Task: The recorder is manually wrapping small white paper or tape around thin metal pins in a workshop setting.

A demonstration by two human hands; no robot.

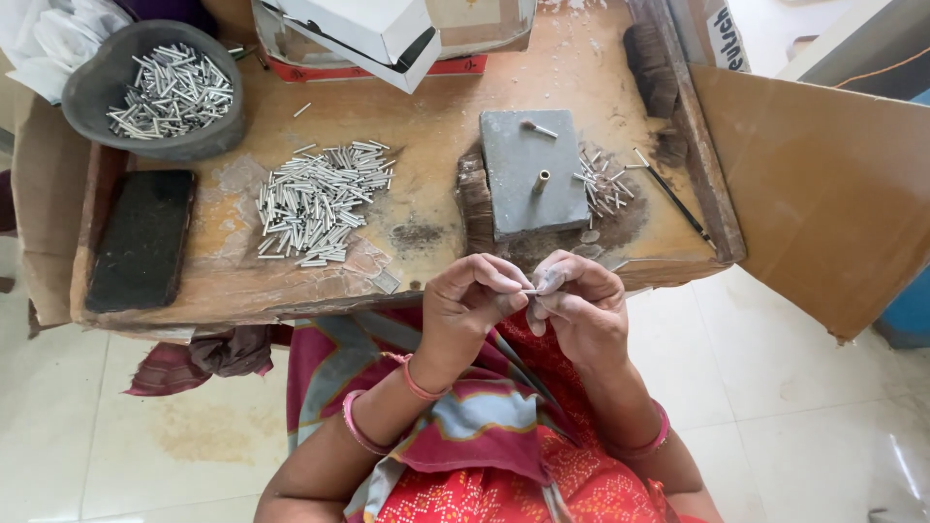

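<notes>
Fingers of both hands pinch together at the near edge of the table, closed on one small silver tube (531,290) held level between them. The left hand (470,305) grips it from the left with thumb and forefinger; the right hand (581,308) meets it from the right, fingers curled shut round its end and what may be a second tiny piece, too small to make out.

From largest to smallest: a worn wooden table (436,126) fills the far half of the view, with cardboard sheets (823,184) standing at its right. White boxes (358,34) sit at the far edge. At far left a dark bowl (102,92) holds a heap of short silver tubes. Near it, on the left, lies a flat black pad (143,240). A grey metal block (533,174) sits in the middle, a brass peg (541,180) upright on it. A big loose pile of tubes (315,199) lies left of the block; a small scatter (603,184) lies just right of it, beside a thin dark rod (673,199).

Judging by the piles, most tubes seem unhandled and only a few are done.

The held tube looks thin, straight, shiny and very short.
</notes>
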